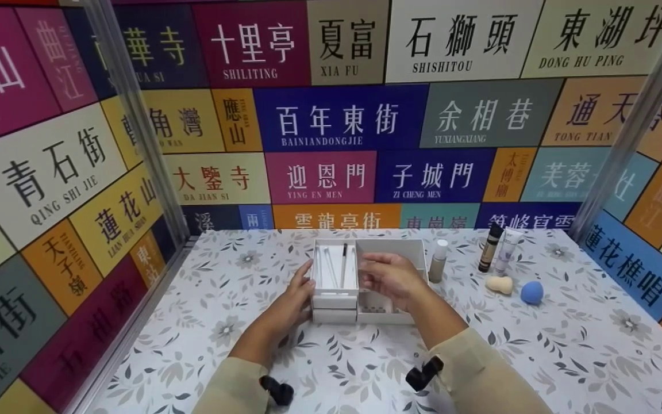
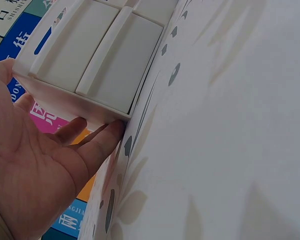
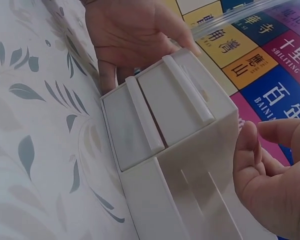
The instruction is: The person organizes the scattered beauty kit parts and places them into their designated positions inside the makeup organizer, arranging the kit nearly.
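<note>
A white storage box [image 1: 335,315] with two stacked drawer fronts [image 2: 121,62] stands on the table. Its open top section on the left holds a few slim sticks, one a dark-tipped brush [image 1: 344,256]. My left hand [image 1: 291,299] rests against the box's left side, fingers low on the wall and thumb near the upper edge. Over the open right-hand compartment [image 1: 420,253] hovers my right hand [image 1: 391,279], its fingers loosely bent and nothing visible in them. In the right wrist view a gap separates the right hand [image 3: 275,172] from the drawer fronts [image 3: 172,95].
To the right of the box stands a white-capped bottle [image 1: 438,261]. Farther right are a black-capped tube [image 1: 488,250], a pale tube [image 1: 505,253], a beige sponge [image 1: 499,284] and a blue sponge [image 1: 532,292]. A leaf-patterned cloth [image 1: 331,362] covers the table; printed walls enclose it.
</note>
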`<state>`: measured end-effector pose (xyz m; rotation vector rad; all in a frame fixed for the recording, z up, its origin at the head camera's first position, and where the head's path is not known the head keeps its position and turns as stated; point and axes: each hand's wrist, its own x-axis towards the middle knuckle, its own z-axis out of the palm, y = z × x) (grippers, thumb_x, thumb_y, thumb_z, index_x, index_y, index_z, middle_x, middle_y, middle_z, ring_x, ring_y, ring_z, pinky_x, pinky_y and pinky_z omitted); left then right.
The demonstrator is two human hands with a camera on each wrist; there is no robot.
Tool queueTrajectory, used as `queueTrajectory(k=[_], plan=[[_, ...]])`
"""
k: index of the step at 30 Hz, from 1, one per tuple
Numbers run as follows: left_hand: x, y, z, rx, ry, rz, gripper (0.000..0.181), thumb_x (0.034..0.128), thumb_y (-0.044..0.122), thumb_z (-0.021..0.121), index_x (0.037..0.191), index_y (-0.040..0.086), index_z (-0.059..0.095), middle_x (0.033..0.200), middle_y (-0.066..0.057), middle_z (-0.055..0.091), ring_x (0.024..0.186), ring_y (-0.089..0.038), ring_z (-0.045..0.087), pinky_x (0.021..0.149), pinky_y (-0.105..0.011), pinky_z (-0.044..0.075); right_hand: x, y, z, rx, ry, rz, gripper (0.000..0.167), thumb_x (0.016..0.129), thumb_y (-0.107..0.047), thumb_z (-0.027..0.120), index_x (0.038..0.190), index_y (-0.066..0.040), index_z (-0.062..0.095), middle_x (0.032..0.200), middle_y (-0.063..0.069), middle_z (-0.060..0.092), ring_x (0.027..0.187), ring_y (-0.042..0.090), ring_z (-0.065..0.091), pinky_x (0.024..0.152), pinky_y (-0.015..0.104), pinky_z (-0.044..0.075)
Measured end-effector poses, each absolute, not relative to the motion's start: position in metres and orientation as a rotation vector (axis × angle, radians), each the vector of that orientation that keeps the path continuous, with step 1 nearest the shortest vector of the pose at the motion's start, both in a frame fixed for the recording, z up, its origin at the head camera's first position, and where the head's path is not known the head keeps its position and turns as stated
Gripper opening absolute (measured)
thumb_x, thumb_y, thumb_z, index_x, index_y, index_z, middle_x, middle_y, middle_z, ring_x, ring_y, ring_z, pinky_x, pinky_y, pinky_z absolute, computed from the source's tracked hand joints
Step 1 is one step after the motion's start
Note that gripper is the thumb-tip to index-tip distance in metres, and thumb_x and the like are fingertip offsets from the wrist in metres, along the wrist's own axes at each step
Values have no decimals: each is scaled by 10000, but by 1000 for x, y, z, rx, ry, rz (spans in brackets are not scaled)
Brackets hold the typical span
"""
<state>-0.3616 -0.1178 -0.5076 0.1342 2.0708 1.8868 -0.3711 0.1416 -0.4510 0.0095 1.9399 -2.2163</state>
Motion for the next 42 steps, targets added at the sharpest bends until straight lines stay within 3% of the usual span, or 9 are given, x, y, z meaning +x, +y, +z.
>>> queueTrajectory(k=[9,17,25,36,42], plan=[[-361,-117,-506,187,2027,1925,660,1109,515,446,1691,499,136,1795,-159,91,1640,-485,238,1297,-668,298,-354,177,-446,-7,1990,-2211,420,1061,-113,649,1460,3,586,1093,47,634,892,165,671,781,245,631],[-360,-118,-506,186,1997,1932,642,1118,509,442,1684,515,141,1810,-141,35,1655,-466,203,1310,-660,276,-341,216,-443,-5,2040,-2182,435,1073,-153,644,1485,-33,571,1133,38,605,943,170,668,809,251,631],[-360,-118,-508,187,2013,1940,653,1109,513,460,1684,511,152,1807,-150,47,1654,-459,211,1308,-647,290,-335,263,-446,54,2135,-2120,553,1073,-247,670,1558,-44,498,1161,0,651,981,146,672,848,243,633],[-357,-119,-507,219,2026,1934,639,1114,512,450,1680,524,155,1805,-159,54,1646,-461,236,1303,-637,308,-331,328,-455,150,2176,-2149,368,1065,-251,685,1418,-171,620,1171,-73,605,970,112,677,849,227,631],[-358,-118,-507,196,2021,1935,648,1111,500,448,1683,514,144,1800,-137,65,1653,-452,228,1309,-628,307,-331,362,-460,216,2204,-2134,409,1065,-268,686,1457,-200,593,1168,-146,634,1001,95,664,865,228,626]])
